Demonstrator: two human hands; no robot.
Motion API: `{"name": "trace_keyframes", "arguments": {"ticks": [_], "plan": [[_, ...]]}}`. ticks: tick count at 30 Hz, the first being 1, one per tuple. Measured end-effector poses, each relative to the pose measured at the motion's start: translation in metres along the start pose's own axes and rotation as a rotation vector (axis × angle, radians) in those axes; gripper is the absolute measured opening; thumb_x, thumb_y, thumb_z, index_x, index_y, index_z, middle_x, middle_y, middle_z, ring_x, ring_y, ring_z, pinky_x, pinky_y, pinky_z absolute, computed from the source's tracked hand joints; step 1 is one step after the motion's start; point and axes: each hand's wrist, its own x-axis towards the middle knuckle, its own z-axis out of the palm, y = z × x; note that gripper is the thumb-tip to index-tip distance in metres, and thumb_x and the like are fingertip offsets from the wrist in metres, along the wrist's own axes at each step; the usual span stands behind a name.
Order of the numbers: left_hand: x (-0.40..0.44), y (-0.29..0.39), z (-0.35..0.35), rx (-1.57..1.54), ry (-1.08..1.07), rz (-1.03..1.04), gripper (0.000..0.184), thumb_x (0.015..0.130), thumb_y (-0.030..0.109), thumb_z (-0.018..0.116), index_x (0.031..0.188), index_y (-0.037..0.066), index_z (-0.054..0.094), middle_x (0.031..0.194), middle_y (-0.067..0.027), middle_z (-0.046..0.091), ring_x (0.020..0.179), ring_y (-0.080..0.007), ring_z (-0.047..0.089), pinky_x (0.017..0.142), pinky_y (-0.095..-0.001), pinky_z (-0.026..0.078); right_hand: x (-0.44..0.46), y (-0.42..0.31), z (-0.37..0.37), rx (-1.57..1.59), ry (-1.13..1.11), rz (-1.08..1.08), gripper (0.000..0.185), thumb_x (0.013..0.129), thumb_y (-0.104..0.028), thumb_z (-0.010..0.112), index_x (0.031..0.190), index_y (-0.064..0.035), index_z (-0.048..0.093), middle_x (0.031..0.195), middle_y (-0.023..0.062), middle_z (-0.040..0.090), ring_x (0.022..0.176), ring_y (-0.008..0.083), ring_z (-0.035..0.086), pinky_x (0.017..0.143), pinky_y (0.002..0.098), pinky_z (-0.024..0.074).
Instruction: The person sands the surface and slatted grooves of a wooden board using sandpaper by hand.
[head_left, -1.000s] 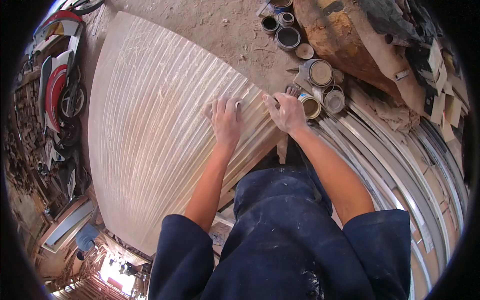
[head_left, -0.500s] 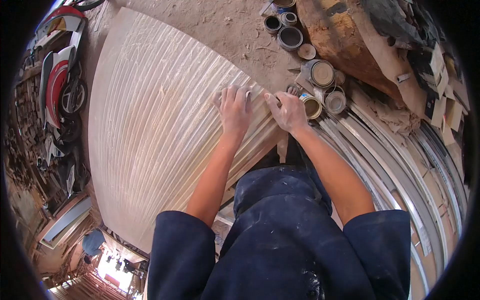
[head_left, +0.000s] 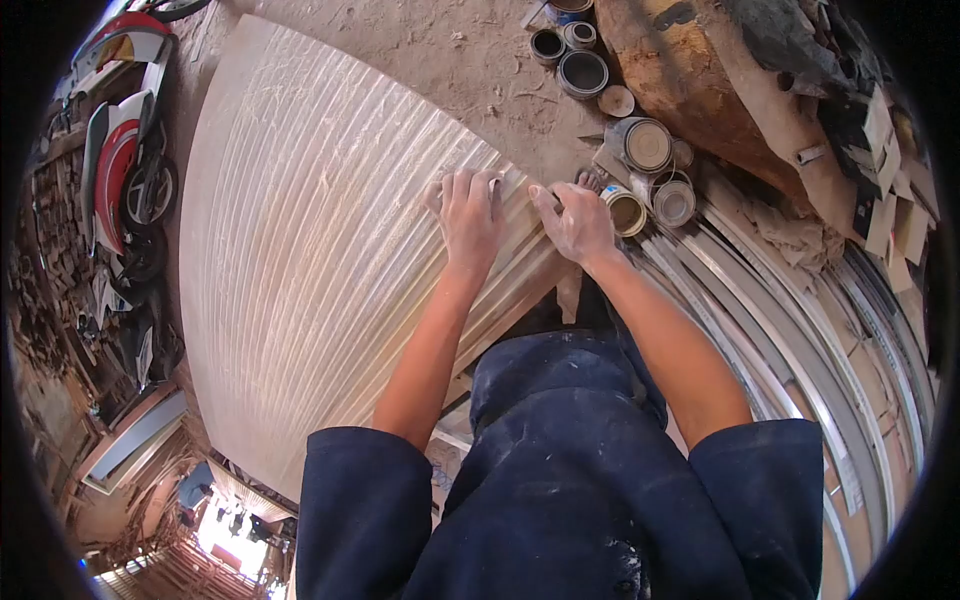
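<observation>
A large pale ribbed panel [head_left: 300,220], dusty and streaked with white, spreads out in front of me and to my left. My left hand [head_left: 468,222] rests on its ribs near the right-hand corner, fingers curled down. A thin whitish edge shows by the index finger; what it belongs to is unclear. Just to the right, at the panel's edge, my right hand [head_left: 578,222] is closed, thumb toward the panel. A small dark bit shows between its thumb and fingers, too small to name. White dust coats both hands.
Open paint cans [head_left: 583,74] and lidded tins [head_left: 647,146] stand beyond my right hand. Long metal strips [head_left: 790,330] lie on the right. A large brown log-like piece [head_left: 690,90] is behind the cans. Red-and-white motorbikes [head_left: 122,170] line the left; a person [head_left: 196,484] is at lower left.
Both hands stay in nearly the same place on the panel. The view has shifted very slightly, and the person at lower left has moved a little.
</observation>
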Motion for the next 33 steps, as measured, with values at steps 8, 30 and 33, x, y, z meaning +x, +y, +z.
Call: {"name": "trace_keyframes", "arguments": {"ticks": [8, 30, 33], "plan": [[-0.003, 0.0, -0.002, 0.096, -0.006, -0.032, 0.015, 0.088, 0.013, 0.069, 0.103, 0.01, 0.066, 0.1, -0.0088, 0.061, 0.103, -0.0305, 0.056, 0.095, -0.0457, 0.035, 0.002, 0.002, 0.001, 0.011, -0.013, 0.009, 0.058, 0.1, -0.054, 0.055, 0.082, -0.0005, 0.067, 0.09, 0.0251, 0.07, 0.088, 0.0451, 0.069, 0.078, 0.0517, 0.0537], [-0.009, -0.014, -0.008, 0.101, 0.004, 0.048, 0.016, 0.086, 0.013, 0.071, 0.102, 0.011, 0.066, 0.099, -0.0081, 0.06, 0.101, -0.0297, 0.057, 0.095, -0.0462, 0.035, 0.002, -0.001, -0.002, 0.022, -0.021, 0.015, 0.059, 0.1, -0.054, 0.054, 0.084, 0.0006, 0.068, 0.091, 0.0259, 0.07, 0.089, 0.0455, 0.069, 0.078, 0.0517, 0.0544], [-0.02, -0.017, -0.012, 0.048, 0.003, 0.006, 0.017, 0.086, 0.014, 0.071, 0.102, 0.011, 0.066, 0.099, -0.0077, 0.061, 0.1, -0.0298, 0.057, 0.095, -0.0467, 0.036, 0.0, 0.001, 0.0, 0.035, -0.009, 0.02, 0.058, 0.1, -0.053, 0.055, 0.082, 0.0007, 0.067, 0.091, 0.0263, 0.07, 0.089, 0.0459, 0.068, 0.079, 0.0523, 0.0541]]}}
